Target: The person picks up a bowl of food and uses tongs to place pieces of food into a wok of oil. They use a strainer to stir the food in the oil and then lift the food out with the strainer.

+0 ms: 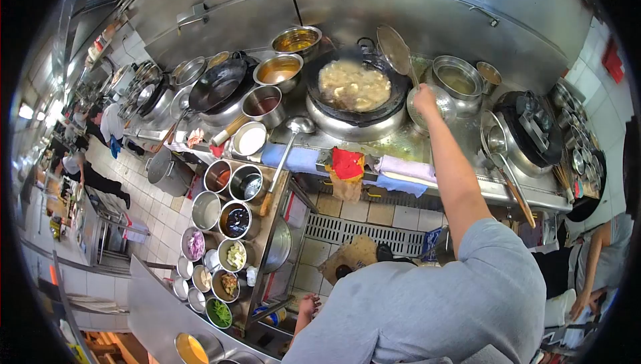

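My right hand point(424, 99) is stretched forward over the stove, closed on the handle of a round skimmer point(394, 49). The skimmer's head is raised at the right rim of a black wok point(319, 100). Pale pieces of food in bubbling liquid point(354, 86) fill that wok. Just beside and behind my right hand is a perforated strainer point(442, 105). Down at my side hangs my left hand point(308, 306), fingers loosely apart and nothing visible in it. It is nearest the cart with metal containers of ingredients.
Steel pots point(279, 70) of liquid stand left of the wok, and a basin point(458, 77) stands to its right. A ladle point(284, 157) lies across the cart corner. Folded cloths point(348, 164) line the stove edge. Another person's arm point(587, 274) shows at lower right.
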A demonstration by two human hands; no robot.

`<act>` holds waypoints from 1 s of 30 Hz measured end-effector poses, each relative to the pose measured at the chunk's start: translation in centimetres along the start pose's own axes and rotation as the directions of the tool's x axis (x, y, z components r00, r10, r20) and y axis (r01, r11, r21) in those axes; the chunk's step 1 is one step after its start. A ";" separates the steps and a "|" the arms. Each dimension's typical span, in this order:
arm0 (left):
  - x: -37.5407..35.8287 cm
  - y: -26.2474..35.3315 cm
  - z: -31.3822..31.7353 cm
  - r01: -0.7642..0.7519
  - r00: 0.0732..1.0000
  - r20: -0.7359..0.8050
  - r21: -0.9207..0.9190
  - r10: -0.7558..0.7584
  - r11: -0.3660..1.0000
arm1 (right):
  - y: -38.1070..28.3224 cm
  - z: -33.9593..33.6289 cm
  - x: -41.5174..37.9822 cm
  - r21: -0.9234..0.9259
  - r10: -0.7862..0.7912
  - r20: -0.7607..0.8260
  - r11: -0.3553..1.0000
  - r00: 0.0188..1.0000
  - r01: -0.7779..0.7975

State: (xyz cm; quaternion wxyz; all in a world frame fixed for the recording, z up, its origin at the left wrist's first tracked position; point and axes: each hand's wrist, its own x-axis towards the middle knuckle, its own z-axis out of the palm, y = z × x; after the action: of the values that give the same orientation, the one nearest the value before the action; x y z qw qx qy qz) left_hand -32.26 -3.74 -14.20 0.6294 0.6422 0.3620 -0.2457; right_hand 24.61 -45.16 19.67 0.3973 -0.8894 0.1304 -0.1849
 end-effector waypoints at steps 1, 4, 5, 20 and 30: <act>-0.2 0.4 0.2 0.000 1.000 -0.017 -0.013 -0.001 1.000 | 1.1 1.3 -0.4 0.021 0.018 -0.023 1.000 1.000 -0.017; -2.1 2.6 0.7 -0.001 0.998 -0.068 -0.019 0.000 1.000 | 2.9 6.5 -2.6 0.204 0.133 0.007 0.970 0.991 -0.131; -2.9 3.5 1.0 0.003 0.997 -0.082 -0.018 -0.004 1.000 | 2.1 7.4 -3.8 0.415 0.259 0.208 0.850 0.943 -0.325; -0.1 -9.6 -2.6 -0.065 0.998 -0.025 -0.175 0.062 0.982 | -4.7 4.0 -4.7 0.610 0.138 0.609 0.548 0.781 -0.572; -2.4 -0.9 -3.6 0.018 0.989 -0.135 -0.331 -0.066 0.943 | -1.9 4.4 0.6 0.314 0.100 0.135 0.939 0.986 -0.138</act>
State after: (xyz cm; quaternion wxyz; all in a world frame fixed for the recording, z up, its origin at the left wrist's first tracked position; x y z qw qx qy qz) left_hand -34.91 -0.63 -12.58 0.6945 0.5362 0.4562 -0.1482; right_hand 27.15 -41.28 18.52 0.5547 -0.8122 0.1285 -0.1271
